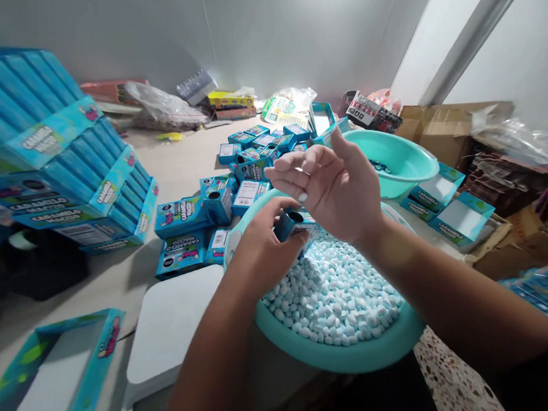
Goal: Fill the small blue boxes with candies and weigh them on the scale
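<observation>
My left hand (pixel 263 248) is wrapped round a small blue candy box (pixel 289 224) with a dark round hole in its upper side. Just above it, my right hand (pixel 337 184) is tilted, palm showing and fingers loosely curled. One pale candy (pixel 303 198) shows at the lower edge of that hand's fingers, over the box; whether it is touching the skin I cannot tell. Beneath both hands is a turquoise basin (pixel 345 356) holding a heap of small white and pale blue candies (pixel 343 289).
A white scale (pixel 177 329) and an open display tray (pixel 54 384) lie at the left, below stacked full trays (pixel 53 148). Several small blue boxes (pixel 181 217) lie behind the basin. A second turquoise basin (pixel 394 150) and cardboard boxes (pixel 444 126) are at the right.
</observation>
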### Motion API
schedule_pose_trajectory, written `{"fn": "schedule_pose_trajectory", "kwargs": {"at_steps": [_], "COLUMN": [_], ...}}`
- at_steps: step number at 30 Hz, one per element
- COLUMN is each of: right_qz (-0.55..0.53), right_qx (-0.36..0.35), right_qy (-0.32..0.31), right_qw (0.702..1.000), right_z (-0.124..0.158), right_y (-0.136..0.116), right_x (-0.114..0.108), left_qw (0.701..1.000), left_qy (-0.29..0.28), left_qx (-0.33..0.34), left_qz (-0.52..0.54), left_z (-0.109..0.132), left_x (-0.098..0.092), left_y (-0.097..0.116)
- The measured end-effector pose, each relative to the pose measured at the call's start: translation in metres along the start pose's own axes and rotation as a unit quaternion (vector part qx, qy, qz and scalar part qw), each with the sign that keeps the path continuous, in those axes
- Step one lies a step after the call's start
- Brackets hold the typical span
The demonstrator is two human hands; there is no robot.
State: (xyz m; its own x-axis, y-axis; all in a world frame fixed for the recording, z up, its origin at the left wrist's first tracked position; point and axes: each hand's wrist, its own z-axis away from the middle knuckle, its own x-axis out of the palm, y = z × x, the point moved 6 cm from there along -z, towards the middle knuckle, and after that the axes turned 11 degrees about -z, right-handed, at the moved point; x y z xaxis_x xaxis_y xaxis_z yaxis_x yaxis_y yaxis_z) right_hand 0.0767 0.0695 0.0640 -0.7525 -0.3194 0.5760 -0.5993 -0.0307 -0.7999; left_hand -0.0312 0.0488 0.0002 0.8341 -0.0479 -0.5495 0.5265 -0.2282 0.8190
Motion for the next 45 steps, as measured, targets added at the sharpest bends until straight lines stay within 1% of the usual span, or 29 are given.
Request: {"fn": "schedule_pose_trajectory", "kwargs": {"at_steps": [3,6,8,9,10,11,12,13,14,15,16,17,18,19,20,22,23,24,25,26,28,30,32,35,37,39,42,45], "right_qz": [0.046,0.121,0.188,0.232,0.289,0.358,0.432,0.503,0.563,0.605,0.629,0.636,0.631,0.620,0.605,0.570,0.559,0.554,0.559,0.572,0.612,0.644,0.665,0.682,0.682,0.672,0.648,0.623], "right_qx": [-0.026,-0.070,-0.113,-0.135,-0.151,-0.157,-0.150,-0.126,-0.088,-0.041,0.010,0.058,0.095,0.116,0.119,0.090,0.061,0.031,-0.001,-0.035,-0.098,-0.148,-0.176,-0.187,-0.187,-0.190,-0.196,-0.196], "right_qy": [-0.023,-0.048,-0.031,-0.019,-0.008,-0.002,0.001,0.000,-0.002,-0.004,-0.009,-0.015,-0.022,-0.025,-0.021,-0.001,0.011,0.016,0.015,0.010,-0.005,-0.017,-0.022,-0.030,-0.040,-0.053,-0.079,-0.094], "right_qw": [0.998,0.989,0.975,0.963,0.945,0.921,0.889,0.855,0.822,0.795,0.777,0.769,0.769,0.776,0.787,0.817,0.827,0.832,0.829,0.819,0.784,0.750,0.726,0.706,0.706,0.713,0.732,0.751], "right_z": [-0.001,-0.005,-0.006,-0.007,-0.007,-0.007,-0.008,-0.010,-0.013,-0.016,-0.020,-0.023,-0.026,-0.029,-0.032,-0.035,-0.035,-0.033,-0.030,-0.026,-0.018,-0.011,-0.006,-0.002,0.001,0.004,0.005,0.004], "right_y": [-0.002,-0.002,-0.006,-0.011,-0.015,-0.020,-0.023,-0.025,-0.025,-0.023,-0.019,-0.014,-0.008,-0.003,0.002,0.008,0.009,0.009,0.009,0.009,0.006,0.003,0.001,0.001,0.004,0.007,0.010,0.010], "right_x": [0.000,-0.001,-0.005,-0.007,-0.010,-0.013,-0.017,-0.024,-0.033,-0.045,-0.057,-0.069,-0.079,-0.086,-0.090,-0.088,-0.083,-0.076,-0.066,-0.057,-0.039,-0.026,-0.019,-0.011,-0.005,0.001,0.006,0.006], "left_qw": [1.000,1.000,1.000,1.000,0.999,0.999,0.999,0.998,0.997,0.995,0.992,0.989,0.986,0.983,0.981,0.980,0.981,0.981,0.982,0.982,0.983,0.983,0.984,0.984,0.985,0.986,0.984,0.983], "left_qy": [0.005,0.003,0.001,0.003,0.009,0.020,0.035,0.050,0.066,0.083,0.102,0.123,0.145,0.166,0.180,0.186,0.182,0.178,0.175,0.175,0.177,0.178,0.177,0.175,0.170,0.166,0.174,0.177], "left_qx": [-0.005,0.008,0.004,-0.003,-0.012,-0.019,-0.025,-0.030,-0.037,-0.045,-0.051,-0.055,-0.057,-0.056,-0.054,-0.057,-0.061,-0.064,-0.065,-0.063,-0.052,-0.036,-0.026,-0.027,-0.021,-0.004,0.013,0.007], "left_qz": [-0.004,0.010,0.025,0.031,0.033,0.032,0.030,0.029,0.032,0.040,0.048,0.052,0.054,0.053,0.050,0.041,0.035,0.028,0.020,0.012,0.003,0.004,0.009,0.021,0.027,0.031,0.040,0.044], "left_z": [0.000,0.000,0.000,0.000,0.000,0.000,0.000,0.000,-0.001,-0.001,-0.001,-0.001,-0.001,0.000,0.000,0.001,0.001,0.001,0.001,0.001,0.002,0.002,0.002,0.003,0.003,0.003,0.004,0.004], "left_x": [0.000,0.000,0.001,0.001,0.001,0.000,-0.002,-0.003,-0.005,-0.007,-0.009,-0.011,-0.014,-0.016,-0.018,-0.019,-0.019,-0.018,-0.018,-0.019,-0.020,-0.020,-0.020,-0.019,-0.019,-0.019,-0.020,-0.021], "left_y": [0.000,0.000,-0.002,-0.004,-0.006,-0.008,-0.010,-0.011,-0.012,-0.014,-0.015,-0.016,-0.017,-0.017,-0.018,-0.019,-0.020,-0.020,-0.020,-0.019,-0.017,-0.015,-0.014,-0.013,-0.011,-0.008,-0.006,-0.007]}}
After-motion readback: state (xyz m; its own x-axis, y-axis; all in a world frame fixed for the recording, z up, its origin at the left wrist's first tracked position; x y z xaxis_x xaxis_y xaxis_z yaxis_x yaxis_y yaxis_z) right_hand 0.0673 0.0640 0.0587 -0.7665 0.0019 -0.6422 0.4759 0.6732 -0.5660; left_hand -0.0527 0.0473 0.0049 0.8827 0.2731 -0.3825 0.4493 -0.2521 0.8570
